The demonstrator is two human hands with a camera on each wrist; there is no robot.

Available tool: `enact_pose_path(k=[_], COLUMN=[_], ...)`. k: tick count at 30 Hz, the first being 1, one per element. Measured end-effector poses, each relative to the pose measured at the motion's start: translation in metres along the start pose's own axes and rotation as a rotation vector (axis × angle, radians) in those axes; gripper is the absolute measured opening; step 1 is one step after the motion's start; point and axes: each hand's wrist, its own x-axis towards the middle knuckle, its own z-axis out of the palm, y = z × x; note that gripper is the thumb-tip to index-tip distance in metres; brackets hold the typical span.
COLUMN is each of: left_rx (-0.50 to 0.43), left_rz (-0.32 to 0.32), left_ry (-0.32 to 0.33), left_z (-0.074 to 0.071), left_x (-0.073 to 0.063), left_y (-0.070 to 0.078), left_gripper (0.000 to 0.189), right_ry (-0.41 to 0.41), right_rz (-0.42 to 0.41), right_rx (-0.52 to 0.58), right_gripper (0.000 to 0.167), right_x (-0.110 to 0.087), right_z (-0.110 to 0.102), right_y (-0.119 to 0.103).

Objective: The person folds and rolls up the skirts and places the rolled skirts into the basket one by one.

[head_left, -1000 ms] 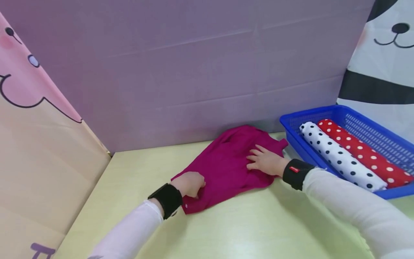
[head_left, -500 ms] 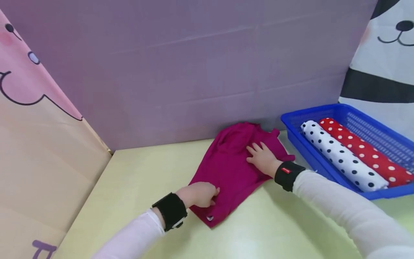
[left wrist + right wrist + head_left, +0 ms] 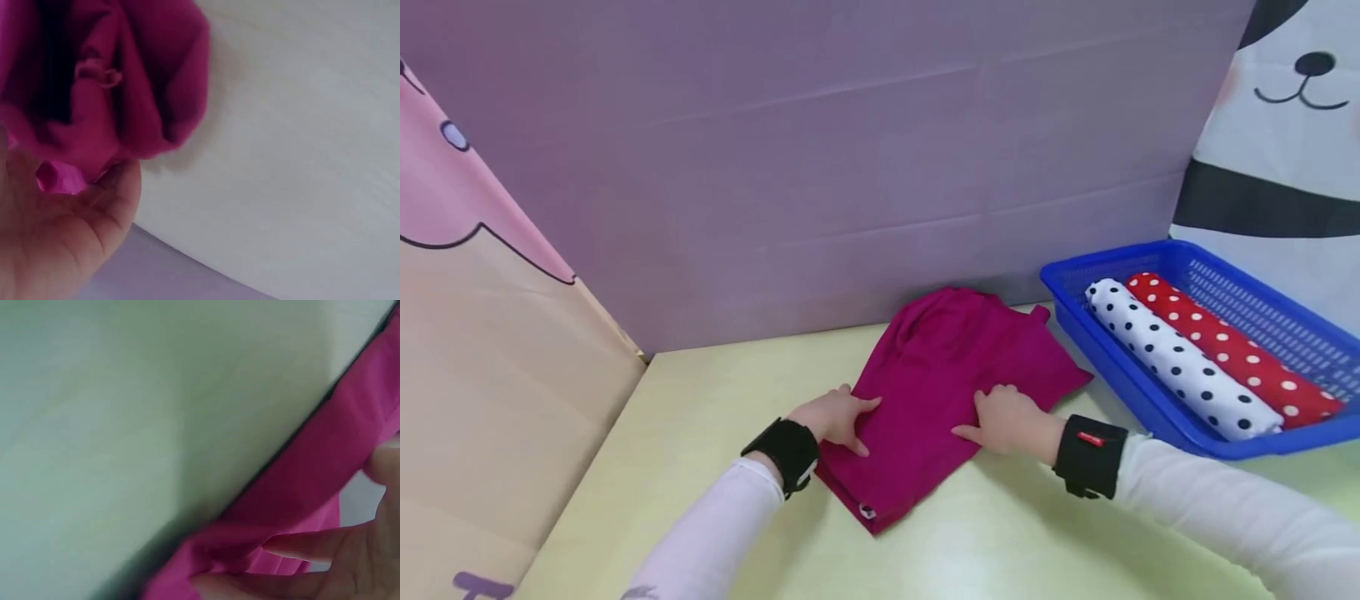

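A magenta garment [image 3: 917,417] lies folded on the pale table, a small whitish spot on its near corner. My left hand [image 3: 831,417] grips its left edge; in the left wrist view a finger of the left hand [image 3: 69,231] presses against bunched cloth [image 3: 150,94]. At the garment's near right edge, my right hand [image 3: 1009,421] holds the cloth with curled fingers and the thumb pointing left. Seen from the right wrist, the fingers of the right hand [image 3: 356,550] take in the folded edge of the garment [image 3: 312,469]. Some fingertips are hidden by fabric.
A blue plastic basket [image 3: 1150,417] stands right of the garment. It holds a white roll with black dots [image 3: 1180,358] and a red roll with white dots [image 3: 1232,346]. A purple backdrop [image 3: 820,183] rises behind the table [image 3: 722,392], with printed panels at both sides.
My right hand has moved from the middle of the garment down to its near right edge. My left hand has shifted along the left side, and the garment has turned, its near corner now pointing toward me.
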Motion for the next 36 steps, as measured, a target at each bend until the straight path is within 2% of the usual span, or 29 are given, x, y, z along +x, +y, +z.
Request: enact_pose_path(k=[6, 12, 18, 21, 26, 28, 30, 32, 34, 36], left_rx=[0.032, 0.094, 0.152, 0.161, 0.201, 0.208, 0.216, 0.214, 0.212, 0.227], left_rz=[-0.002, -0.026, -0.015, -0.002, -0.002, -0.016, -0.033, -0.049, -0.068, -0.097], left_ry=[-0.006, -0.002, 0.032, 0.054, 0.089, 0.093, 0.093, 0.087, 0.082, 0.085], left_z=[0.004, 0.01, 0.018, 0.022, 0.029, 0.03, 0.029, 0.028, 0.027, 0.026], left_x=[-0.008, -0.019, -0.026, -0.026, -0.022, -0.021, -0.021, -0.022, -0.024, -0.027], left_y=[0.007, 0.028, 0.06, 0.075, 0.09, 0.093, 0.095, 0.095, 0.094, 0.093], left_gripper=[0.083, 0.084, 0.051, 0.048, 0.051, 0.052, 0.053, 0.054, 0.055, 0.057], right_ry=[-0.131, -0.286, -0.324, -0.333, -0.302, -0.285, -0.24, -0.151, -0.018, 0.12], right_rz=[0.003, -0.008, -0.118, -0.162, -0.198, -0.201, -0.235, -0.318, -0.465, -0.639], right_rx=[0.106, 0.14, 0.132, 0.16, 0.216, 0.192, 0.123, 0.028, -0.047, -0.047], right_gripper=[0.072, 0.073, 0.069, 0.068, 0.068, 0.066, 0.059, 0.047, 0.033, 0.022], right_x=[0.01, 0.024, 0.039, 0.046, 0.053, 0.051, 0.045, 0.034, 0.02, 0.003], right_z=[0.002, -0.003, 0.001, 0.0, -0.001, -0.003, -0.006, -0.008, -0.009, -0.009], right_y=[-0.003, 0.007, 0.03, 0.042, 0.055, 0.055, 0.05, 0.043, 0.033, 0.023])
